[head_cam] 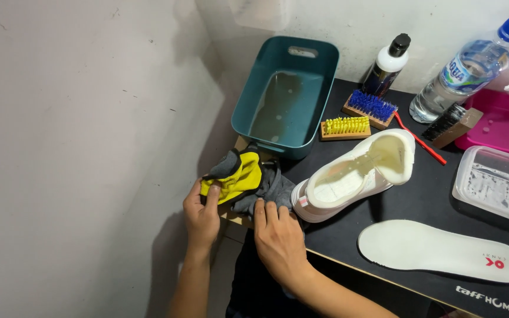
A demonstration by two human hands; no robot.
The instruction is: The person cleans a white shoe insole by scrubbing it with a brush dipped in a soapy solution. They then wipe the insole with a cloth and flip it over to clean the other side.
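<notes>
My left hand (200,215) pinches the near edge of a yellow and grey cloth (240,174) lying at the table's left corner. Flat on the grey part of that cloth rests my right hand (278,238), fingers together. Just right of the cloth stands a white shoe (354,176), its opening facing up and its heel touching the cloth. A white insole (440,250) lies flat on the black table (419,203) in front of the shoe.
A teal tub (287,94) of murky water stands behind the cloth. Yellow brush (344,126), blue brush (371,108), black-bristled brush (452,123), a black-capped bottle (387,68), a water bottle (472,65), a pink tray (505,123) and a clear box (496,182) crowd the right. A wall lies left.
</notes>
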